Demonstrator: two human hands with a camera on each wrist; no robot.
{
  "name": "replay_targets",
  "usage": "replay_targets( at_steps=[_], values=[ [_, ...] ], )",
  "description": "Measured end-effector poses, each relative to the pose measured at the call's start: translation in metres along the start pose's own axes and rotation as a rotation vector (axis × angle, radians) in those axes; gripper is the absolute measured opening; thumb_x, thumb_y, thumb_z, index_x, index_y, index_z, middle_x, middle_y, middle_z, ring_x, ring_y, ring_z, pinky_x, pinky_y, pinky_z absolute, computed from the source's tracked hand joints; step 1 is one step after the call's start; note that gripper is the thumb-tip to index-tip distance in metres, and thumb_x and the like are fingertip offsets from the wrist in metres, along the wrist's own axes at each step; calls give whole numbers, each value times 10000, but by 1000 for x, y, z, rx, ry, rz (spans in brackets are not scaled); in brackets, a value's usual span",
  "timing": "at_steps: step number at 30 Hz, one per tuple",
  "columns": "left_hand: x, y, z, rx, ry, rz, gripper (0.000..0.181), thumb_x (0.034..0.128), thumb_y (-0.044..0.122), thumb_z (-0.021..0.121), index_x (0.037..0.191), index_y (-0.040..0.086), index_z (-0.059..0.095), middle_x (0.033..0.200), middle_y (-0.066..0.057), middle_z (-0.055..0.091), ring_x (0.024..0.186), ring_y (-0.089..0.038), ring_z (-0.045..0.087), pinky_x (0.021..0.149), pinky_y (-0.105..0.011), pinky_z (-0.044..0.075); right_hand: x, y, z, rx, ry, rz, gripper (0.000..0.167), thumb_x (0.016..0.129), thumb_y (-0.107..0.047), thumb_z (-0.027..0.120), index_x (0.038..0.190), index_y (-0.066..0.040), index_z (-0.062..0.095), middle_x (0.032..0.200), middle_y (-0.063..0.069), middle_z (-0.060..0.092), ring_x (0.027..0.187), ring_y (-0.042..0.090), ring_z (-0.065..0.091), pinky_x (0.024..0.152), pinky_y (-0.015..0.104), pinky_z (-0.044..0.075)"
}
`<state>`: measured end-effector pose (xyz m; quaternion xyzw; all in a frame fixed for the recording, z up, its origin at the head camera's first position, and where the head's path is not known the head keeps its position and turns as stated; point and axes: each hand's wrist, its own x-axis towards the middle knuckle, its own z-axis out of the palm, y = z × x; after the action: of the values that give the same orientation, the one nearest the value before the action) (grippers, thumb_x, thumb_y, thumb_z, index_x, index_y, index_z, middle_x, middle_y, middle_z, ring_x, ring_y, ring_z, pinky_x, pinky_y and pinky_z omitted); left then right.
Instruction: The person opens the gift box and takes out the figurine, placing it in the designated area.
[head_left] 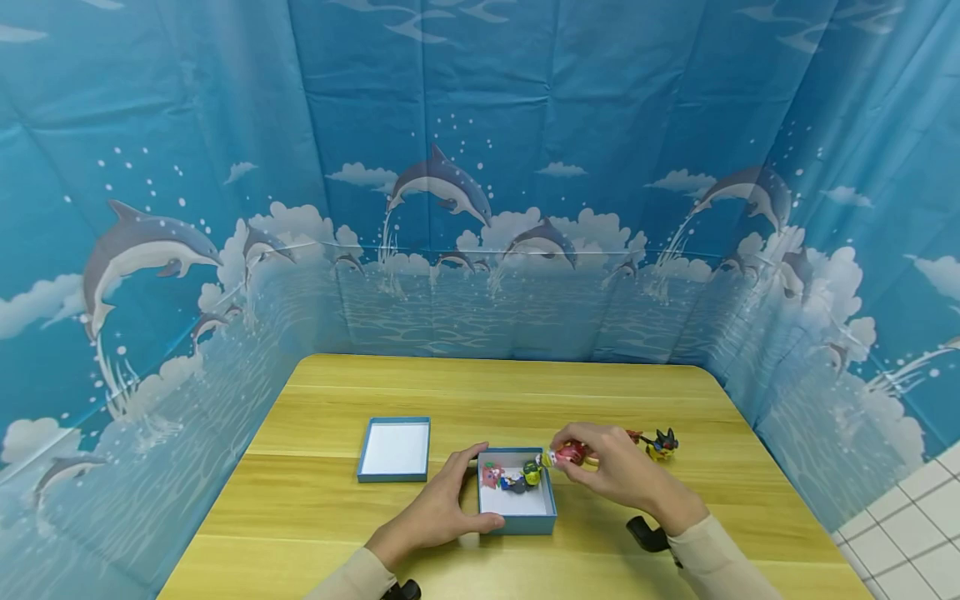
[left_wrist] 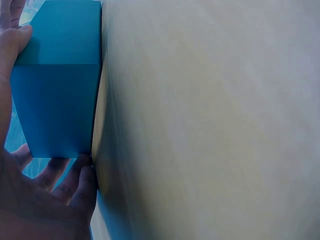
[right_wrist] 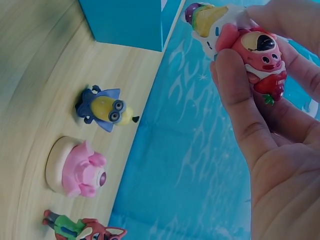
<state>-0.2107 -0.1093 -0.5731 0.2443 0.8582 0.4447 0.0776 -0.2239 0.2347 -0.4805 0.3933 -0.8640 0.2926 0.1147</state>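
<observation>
A blue box [head_left: 517, 525] with a white inside stands on the table, several small toy figures in it. Among them are a pink one [head_left: 492, 475] and a dark one [head_left: 514, 483]. My left hand [head_left: 442, 508] grips the box at its left, thumb at the near corner, fingers along the left side; the left wrist view shows the box wall [left_wrist: 57, 107] between them. Over the right rim, my right hand [head_left: 618, 467] pinches a pink bear figurine [right_wrist: 260, 50] with a strawberry and a white, yellow-topped part, between thumb and fingers.
A shallow blue lid [head_left: 393, 450] with a white inside lies at the left. Right of the box stand a caped yellow figurine [right_wrist: 105, 107], a pink figurine [right_wrist: 82, 170] on a cream base and a fox figurine [right_wrist: 85, 230]. A dolphin-print curtain [head_left: 480, 308] hangs behind the table.
</observation>
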Motion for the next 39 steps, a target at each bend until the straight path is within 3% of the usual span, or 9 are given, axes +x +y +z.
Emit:
replay_targets(
  at_steps=[8,18,23,39],
  values=[
    [1,-1,0,3,-1,-3,1188,953,688,908,1864,287,259,1827,-121,443,1673,-383,505,1327,-722,457,-4,3,-1,-1,11,-21,179,1063,-86,866,1219,-158,815,1125,-39,866,956,10,787,808,280,704],
    [-1,1,0,3,0,-10,1186,954,683,910,1863,284,260,1823,-109,446,1679,-385,497,1329,-725,454,-11,7,-5,-21,-4,9,213,1083,-111,847,1284,-183,838,1232,23,875,1007,62,813,818,289,696],
    [-1,1,0,4,-4,-12,1184,958,681,908,1864,283,258,1820,-108,448,1679,-378,498,1332,-721,452,-15,9,-6,-28,-12,11,240,1085,-118,846,1302,-221,837,1228,28,868,990,21,784,798,273,675],
    [0,0,1,-3,-8,-13,1174,968,672,901,1866,280,255,1822,-109,444,1686,-377,492,1335,-726,446,-23,19,-1,-39,-20,33,268,1047,-92,886,1286,-194,816,1187,14,859,945,-39,705,751,298,656]
  ],
)
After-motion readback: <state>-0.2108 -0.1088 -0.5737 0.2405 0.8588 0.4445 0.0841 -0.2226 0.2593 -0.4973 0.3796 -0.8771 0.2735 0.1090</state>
